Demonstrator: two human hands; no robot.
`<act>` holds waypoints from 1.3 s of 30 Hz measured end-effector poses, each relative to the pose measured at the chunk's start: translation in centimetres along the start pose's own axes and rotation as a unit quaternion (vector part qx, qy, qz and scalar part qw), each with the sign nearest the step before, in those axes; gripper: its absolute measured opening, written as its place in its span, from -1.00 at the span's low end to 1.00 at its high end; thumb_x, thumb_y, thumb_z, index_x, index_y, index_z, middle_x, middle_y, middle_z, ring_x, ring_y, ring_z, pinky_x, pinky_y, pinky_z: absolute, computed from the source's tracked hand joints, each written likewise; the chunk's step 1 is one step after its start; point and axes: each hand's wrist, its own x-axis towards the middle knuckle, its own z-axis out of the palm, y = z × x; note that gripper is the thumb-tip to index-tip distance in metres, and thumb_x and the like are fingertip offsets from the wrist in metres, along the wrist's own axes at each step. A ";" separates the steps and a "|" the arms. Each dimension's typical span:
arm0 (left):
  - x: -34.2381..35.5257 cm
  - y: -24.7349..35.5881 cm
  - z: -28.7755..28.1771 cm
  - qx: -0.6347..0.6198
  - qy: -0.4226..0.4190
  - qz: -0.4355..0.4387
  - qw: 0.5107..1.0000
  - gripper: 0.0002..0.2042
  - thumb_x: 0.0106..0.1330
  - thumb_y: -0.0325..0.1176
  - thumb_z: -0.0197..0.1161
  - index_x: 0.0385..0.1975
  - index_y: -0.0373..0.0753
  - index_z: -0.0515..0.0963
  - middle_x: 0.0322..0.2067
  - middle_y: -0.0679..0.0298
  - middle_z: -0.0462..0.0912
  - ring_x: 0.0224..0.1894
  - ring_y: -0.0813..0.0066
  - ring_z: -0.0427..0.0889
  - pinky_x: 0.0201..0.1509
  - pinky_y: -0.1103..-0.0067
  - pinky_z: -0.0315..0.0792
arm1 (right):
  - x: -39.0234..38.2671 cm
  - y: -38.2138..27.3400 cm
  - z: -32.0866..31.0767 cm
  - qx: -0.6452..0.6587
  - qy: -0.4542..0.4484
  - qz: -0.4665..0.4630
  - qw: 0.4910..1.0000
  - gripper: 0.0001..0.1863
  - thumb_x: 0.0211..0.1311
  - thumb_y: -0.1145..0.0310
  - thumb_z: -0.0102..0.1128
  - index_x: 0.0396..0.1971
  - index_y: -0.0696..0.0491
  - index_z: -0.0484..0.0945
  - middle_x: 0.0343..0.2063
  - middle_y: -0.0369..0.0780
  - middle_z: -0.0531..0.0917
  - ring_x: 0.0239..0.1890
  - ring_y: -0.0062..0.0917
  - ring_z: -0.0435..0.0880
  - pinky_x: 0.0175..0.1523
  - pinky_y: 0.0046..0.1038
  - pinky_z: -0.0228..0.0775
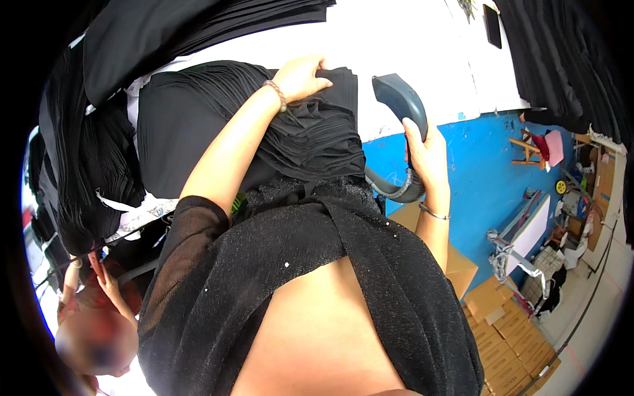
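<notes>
A thick stack of black fabric pieces [198,125] lies in front of me, its layers fanned and rumpled toward the right. My left hand [302,77] rests on top near the stack's far right corner, thumb and forefinger apart, the other fingers partly hidden. To the right of the stack, my right hand [428,153] is closed round the handle of a dark vacuum nozzle [404,98]. Its wide mouth points up and left, apart from the fabric. A grey ribbed hose [404,191] curves from below the handle toward my waist.
The stack lies on a white tabletop [403,39], with a black phone [492,26] at the back right. More black fabric [79,145] hangs at left and right. Cardboard boxes [508,336] stand low right. A wooden stool [526,150] holds pink cloth. Another person's hand [109,285] shows lower left.
</notes>
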 end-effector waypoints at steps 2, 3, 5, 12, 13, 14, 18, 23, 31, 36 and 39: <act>0.3 0.2 -0.1 -0.151 -0.079 -0.135 0.976 -0.65 0.25 -0.39 0.42 -0.02 -0.31 0.50 -0.24 0.15 0.71 -0.16 0.29 0.70 0.02 0.44 0.55 | 0.2 0.8 0.3 0.002 -0.021 -0.003 1.000 -0.55 0.41 0.05 0.30 -0.17 0.23 0.60 -0.63 -0.26 0.58 -0.65 -0.63 0.57 -0.54 -0.51 0.39; 0.3 0.3 0.1 -0.146 -0.085 -0.137 0.976 -0.65 0.25 -0.39 0.42 -0.02 -0.31 0.50 -0.24 0.15 0.71 -0.16 0.29 0.70 0.02 0.44 0.55 | 1.1 1.0 1.2 -0.034 -0.054 -0.045 0.997 -0.53 0.41 0.02 0.29 -0.17 0.22 0.60 -0.63 -0.27 0.58 -0.65 -0.63 0.56 -0.53 -0.50 0.39; 0.5 0.6 -0.1 -0.372 -0.050 -0.165 0.912 -0.60 0.29 -0.40 0.41 0.09 -0.34 0.51 -0.16 0.22 0.72 -0.15 0.45 0.68 0.02 0.52 0.56 | 2.9 0.3 2.8 -0.058 -0.081 -0.086 0.991 -0.52 0.41 0.00 0.28 -0.17 0.21 0.60 -0.63 -0.28 0.58 -0.65 -0.63 0.55 -0.53 -0.49 0.39; -0.1 1.8 -1.0 -0.337 -0.014 -0.188 0.923 -0.80 0.41 -0.35 0.37 -0.10 -0.31 0.69 -0.26 0.43 0.71 -0.18 0.68 0.60 0.02 0.68 0.48 | 3.4 -0.3 -1.0 0.143 -0.128 -0.008 0.981 -0.56 0.44 0.02 0.23 -0.33 0.18 0.58 -0.65 -0.30 0.53 -0.70 -0.65 0.48 -0.57 -0.53 0.33; 0.0 2.2 -0.8 -0.325 -0.008 -0.174 0.930 -0.79 0.40 -0.35 0.37 -0.07 -0.30 0.69 -0.27 0.43 0.71 -0.20 0.68 0.60 -0.01 0.67 0.48 | 3.3 -0.5 -0.7 0.144 -0.125 -0.004 0.982 -0.56 0.44 0.02 0.23 -0.33 0.18 0.58 -0.65 -0.30 0.53 -0.70 -0.65 0.48 -0.57 -0.53 0.33; 0.0 2.3 -0.7 -0.326 -0.012 -0.174 0.929 -0.79 0.40 -0.35 0.37 -0.07 -0.30 0.69 -0.27 0.43 0.71 -0.20 0.68 0.60 -0.01 0.67 0.48 | 3.3 -1.1 0.4 0.080 -0.131 -0.028 0.988 -0.55 0.44 0.02 0.24 -0.33 0.19 0.57 -0.65 -0.31 0.52 -0.69 -0.66 0.47 -0.55 -0.52 0.34; -0.5 3.5 -2.2 -0.206 0.024 -0.129 0.970 -0.82 0.38 -0.37 0.37 -0.16 -0.35 0.71 -0.28 0.33 0.74 -0.19 0.63 0.64 -0.01 0.64 0.51 | 3.7 -1.5 2.1 0.072 -0.089 -0.023 0.993 -0.53 0.42 0.00 0.26 -0.30 0.20 0.58 -0.64 -0.33 0.50 -0.67 -0.68 0.46 -0.52 -0.49 0.36; -1.9 5.7 -6.8 -0.236 -0.211 -0.280 0.906 -0.75 0.46 -0.27 0.29 -0.21 -0.38 0.70 -0.39 0.27 0.72 -0.38 0.55 0.64 -0.18 0.55 0.55 | 1.9 -0.9 -0.7 -0.061 -0.076 -0.085 0.992 -0.50 0.38 -0.02 0.29 -0.29 0.23 0.63 -0.57 -0.11 0.66 -0.48 -0.33 0.72 -0.29 -0.33 0.54; -1.0 3.9 -0.4 0.166 0.090 0.026 0.982 -0.71 0.19 -0.25 0.49 -0.16 -0.24 0.70 -0.30 0.19 0.66 -0.13 0.18 0.68 -0.09 0.40 0.56 | 1.8 -1.2 2.3 -0.172 -0.034 -0.095 0.980 -0.35 0.36 -0.20 0.19 -0.29 0.24 0.64 -0.44 0.09 0.69 -0.29 0.05 0.73 -0.14 -0.11 0.56; -1.0 3.9 0.1 0.060 0.107 -0.017 0.992 -0.84 0.19 -0.32 0.46 -0.33 -0.27 0.76 -0.36 0.19 0.72 -0.33 0.20 0.72 -0.20 0.42 0.58 | 3.0 -1.3 4.1 -0.130 -0.023 -0.070 0.989 -0.36 0.35 -0.19 0.21 -0.26 0.24 0.64 -0.43 0.09 0.69 -0.30 0.05 0.72 -0.15 -0.11 0.56; -1.0 4.4 -0.4 0.079 0.084 -0.012 0.993 -0.85 0.21 -0.34 0.44 -0.31 -0.26 0.76 -0.36 0.18 0.71 -0.32 0.21 0.72 -0.20 0.44 0.58 | 3.9 -2.1 4.6 -0.158 -0.013 -0.067 0.985 -0.34 0.35 -0.20 0.21 -0.24 0.25 0.63 -0.42 0.10 0.70 -0.30 0.05 0.72 -0.13 -0.12 0.57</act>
